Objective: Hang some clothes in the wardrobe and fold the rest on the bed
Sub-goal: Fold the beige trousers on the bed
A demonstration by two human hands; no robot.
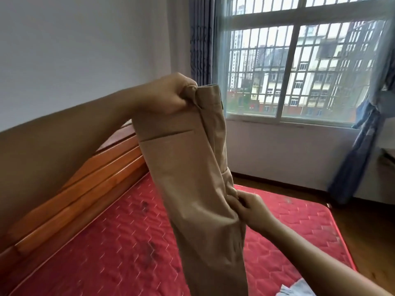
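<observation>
Your left hand [171, 95] grips the trousers [192, 178] at the waist; your right hand [253, 209] pinches the seam below. You look to be lining up the legs, so next lay them flat on the bed [106, 242] to fold.

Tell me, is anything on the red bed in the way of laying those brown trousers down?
Nothing visible is. The left hand and right hand hold the trousers above the mattress, which shows only red quilting there. A pale cloth lies off by the near right corner.
</observation>
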